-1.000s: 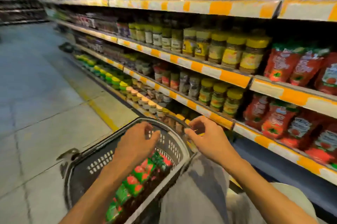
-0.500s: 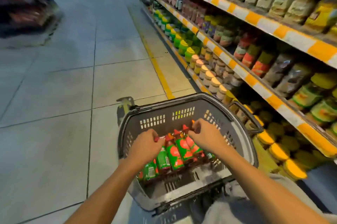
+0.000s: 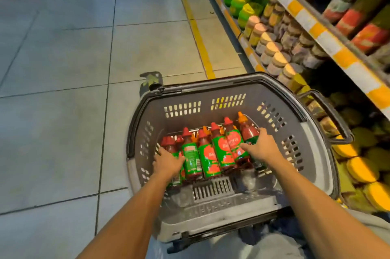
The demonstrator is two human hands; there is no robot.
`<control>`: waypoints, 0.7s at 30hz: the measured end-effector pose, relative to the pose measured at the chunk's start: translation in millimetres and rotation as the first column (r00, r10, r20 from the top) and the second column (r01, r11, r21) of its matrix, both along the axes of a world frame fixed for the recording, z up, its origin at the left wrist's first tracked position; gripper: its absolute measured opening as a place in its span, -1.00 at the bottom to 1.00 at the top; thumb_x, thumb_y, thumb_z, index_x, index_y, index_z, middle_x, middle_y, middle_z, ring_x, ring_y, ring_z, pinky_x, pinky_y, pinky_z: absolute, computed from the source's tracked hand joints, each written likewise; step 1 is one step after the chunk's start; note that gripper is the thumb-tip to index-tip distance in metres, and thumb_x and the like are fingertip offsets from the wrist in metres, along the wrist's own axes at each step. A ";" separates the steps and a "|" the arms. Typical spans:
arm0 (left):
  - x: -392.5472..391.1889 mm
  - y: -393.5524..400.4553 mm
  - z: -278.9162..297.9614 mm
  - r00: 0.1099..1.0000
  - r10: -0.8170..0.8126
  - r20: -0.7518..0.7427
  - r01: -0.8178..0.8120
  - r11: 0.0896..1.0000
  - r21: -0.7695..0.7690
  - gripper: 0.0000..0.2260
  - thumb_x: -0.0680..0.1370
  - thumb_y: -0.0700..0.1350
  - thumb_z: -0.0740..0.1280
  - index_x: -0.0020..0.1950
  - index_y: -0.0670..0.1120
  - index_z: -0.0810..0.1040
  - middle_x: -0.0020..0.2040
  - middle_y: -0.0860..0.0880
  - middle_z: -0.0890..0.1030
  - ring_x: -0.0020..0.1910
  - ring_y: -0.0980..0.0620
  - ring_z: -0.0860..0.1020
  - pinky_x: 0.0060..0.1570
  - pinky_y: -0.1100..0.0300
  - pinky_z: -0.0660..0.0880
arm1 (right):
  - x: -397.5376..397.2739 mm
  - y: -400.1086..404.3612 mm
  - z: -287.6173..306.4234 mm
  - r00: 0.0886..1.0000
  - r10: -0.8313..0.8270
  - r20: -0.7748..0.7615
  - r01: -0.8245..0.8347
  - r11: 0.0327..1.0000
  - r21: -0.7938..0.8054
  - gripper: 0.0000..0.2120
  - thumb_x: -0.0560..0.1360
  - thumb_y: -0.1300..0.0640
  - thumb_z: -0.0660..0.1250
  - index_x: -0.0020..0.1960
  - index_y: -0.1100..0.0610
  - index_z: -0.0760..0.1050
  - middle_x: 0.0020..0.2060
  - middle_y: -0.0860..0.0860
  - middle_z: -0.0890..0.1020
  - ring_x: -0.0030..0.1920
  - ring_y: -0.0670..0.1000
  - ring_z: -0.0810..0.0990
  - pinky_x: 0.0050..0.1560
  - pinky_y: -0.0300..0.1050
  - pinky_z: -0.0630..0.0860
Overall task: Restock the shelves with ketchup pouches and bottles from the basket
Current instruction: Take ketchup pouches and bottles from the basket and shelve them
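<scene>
Both hands (image 3: 213,156) have spread to the bottles' (image 3: 207,153) outer ends.

Pale grey tiled floor (image 3: 63,68) fills left and far side, dark grout lines crossing. Yellow floor stripe (image 3: 198,35) runs near to far along shelf base. Green-and-yellow-capped bottles (image 3: 238,1) far right on lowest level. Tan-lidded jars (image 3: 272,52) in row nearer. Yellow lids (image 3: 360,170) near right, blurred. Red-labelled jars (image 3: 358,18) higher, blurred.
</scene>
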State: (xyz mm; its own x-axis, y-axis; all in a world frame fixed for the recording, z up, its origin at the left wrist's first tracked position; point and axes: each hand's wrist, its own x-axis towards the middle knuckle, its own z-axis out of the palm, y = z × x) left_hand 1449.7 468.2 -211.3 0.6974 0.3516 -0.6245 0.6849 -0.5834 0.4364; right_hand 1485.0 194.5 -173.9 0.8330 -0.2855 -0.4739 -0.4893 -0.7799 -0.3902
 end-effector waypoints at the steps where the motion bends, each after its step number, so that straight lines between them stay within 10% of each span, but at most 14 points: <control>1: 0.8 -1.6 -4.8 0.999 0.028 -0.018 -0.028 0.999 -0.038 -0.15 0.51 0.07 0.47 0.56 -0.27 0.05 0.51 -0.32 0.27 0.46 -0.30 0.31 0.42 -0.06 0.32 | 2.4 -1.9 -6.1 1.000 -0.006 -0.012 0.006 1.000 0.009 -0.14 0.42 -0.11 0.55 0.50 0.24 0.20 0.37 0.30 0.41 0.33 0.34 0.45 0.29 0.20 0.46; 12: 3.9 5.3 -22.1 0.989 0.073 -0.132 -0.075 0.997 -0.010 -0.55 0.47 -0.03 0.54 0.21 -0.25 0.51 0.20 -0.22 0.58 0.11 -0.18 0.60 0.16 -0.07 0.57 | 7.6 -30.9 -41.4 0.990 -0.053 -0.134 0.051 0.999 -0.018 -0.35 0.47 -0.10 0.51 0.35 0.24 0.34 0.25 0.24 0.55 0.21 0.26 0.57 0.17 0.10 0.51; 21: 5.7 -4.2 7.9 0.993 0.107 0.043 -0.101 0.987 -0.126 -0.51 0.46 -0.11 0.53 0.28 -0.22 0.42 0.12 -0.18 0.62 0.06 -0.16 0.62 0.13 -0.08 0.57 | -2.7 -36.0 -20.3 1.000 -0.010 -0.012 0.008 0.995 -0.099 -0.51 0.47 -0.20 0.46 0.02 0.23 0.49 0.00 0.21 0.66 -0.13 0.18 0.57 -0.16 -0.07 0.43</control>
